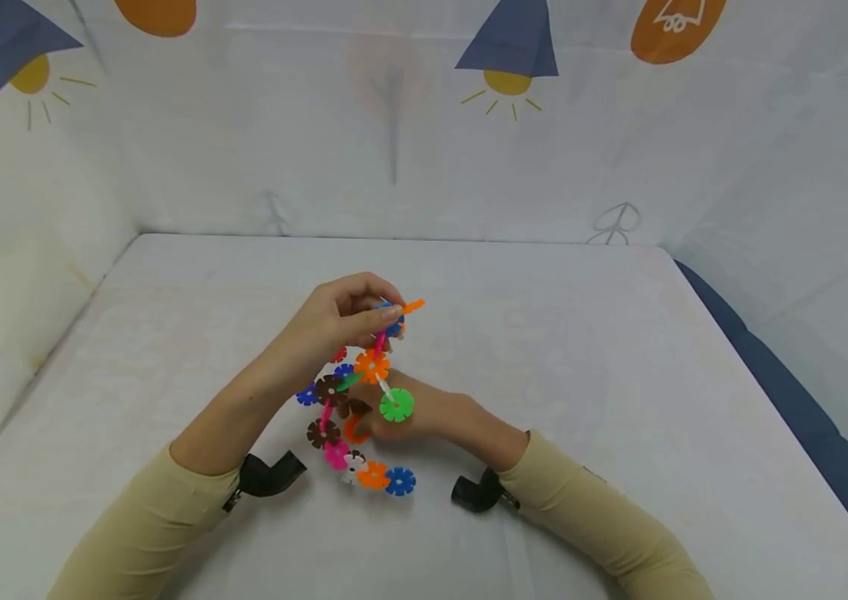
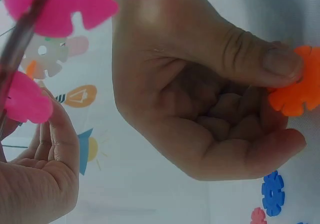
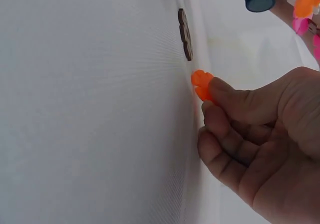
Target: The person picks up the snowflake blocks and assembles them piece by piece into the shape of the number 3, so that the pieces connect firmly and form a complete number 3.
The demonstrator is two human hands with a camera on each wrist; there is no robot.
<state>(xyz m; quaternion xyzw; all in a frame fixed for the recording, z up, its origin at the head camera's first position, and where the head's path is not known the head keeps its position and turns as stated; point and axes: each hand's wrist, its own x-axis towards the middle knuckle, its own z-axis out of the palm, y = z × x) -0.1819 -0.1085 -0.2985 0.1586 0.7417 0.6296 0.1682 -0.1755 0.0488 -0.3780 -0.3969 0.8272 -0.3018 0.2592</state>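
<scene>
My left hand [image 1: 337, 312] is raised above the table and pinches the top of a chain of interlocking flower-shaped plastic discs [image 1: 372, 367] near a blue disc. The multicoloured chain hangs below it, with a green disc [image 1: 397, 405] in front of my right hand [image 1: 420, 408]. Lower down, that right hand pinches a single orange flower disc [image 3: 202, 84] between thumb and finger, close to the tabletop. In the left wrist view, pink chain discs [image 2: 30, 97] hang near my left hand [image 2: 45, 169], and the orange disc [image 2: 300, 84] shows at the right thumb.
Loose blue [image 1: 307, 394] and red [image 1: 339, 354] discs lie on the white table [image 1: 581, 350] beyond the chain. A brown disc [image 3: 185, 34] lies near the right fingertips. Black camera mounts [image 1: 270, 477] stick out from both wrists. White fabric walls surround the table.
</scene>
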